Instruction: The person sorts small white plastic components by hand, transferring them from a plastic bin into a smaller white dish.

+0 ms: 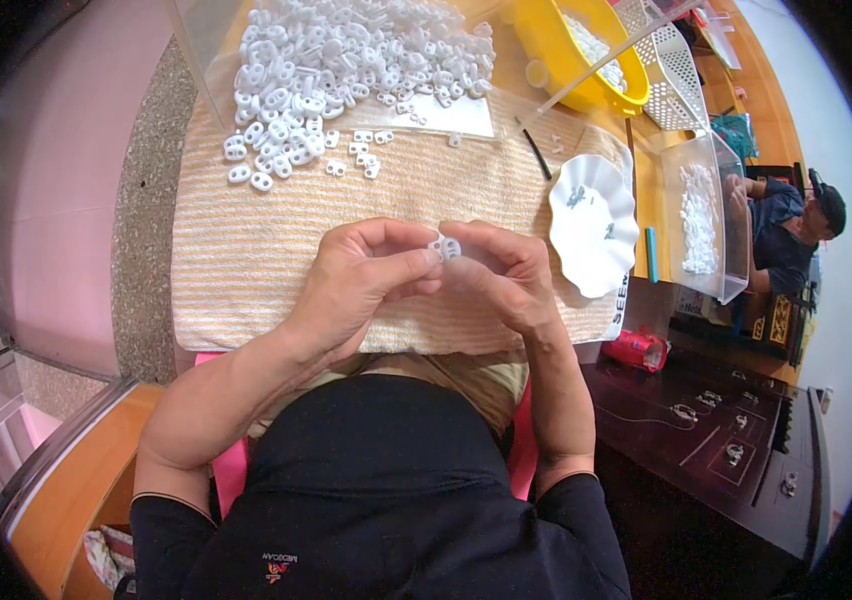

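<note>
My left hand (361,280) and my right hand (506,275) meet over a striped beige cloth (246,250), fingertips pinched together on one small white plastic piece (445,247). Beyond them lies a big heap of the same white plastic pieces (336,60), with a few loose ones (361,150) strayed nearer to me. Both forearms come up from the lower edge over my dark shirt.
A white scalloped plate (594,225) sits to the right of my hands. Farther off are a yellow bowl (571,45), a white perforated basket (671,65) and a clear bin of white pieces (706,215). Another person (791,230) sits at far right. A dark cabinet (716,440) stands lower right.
</note>
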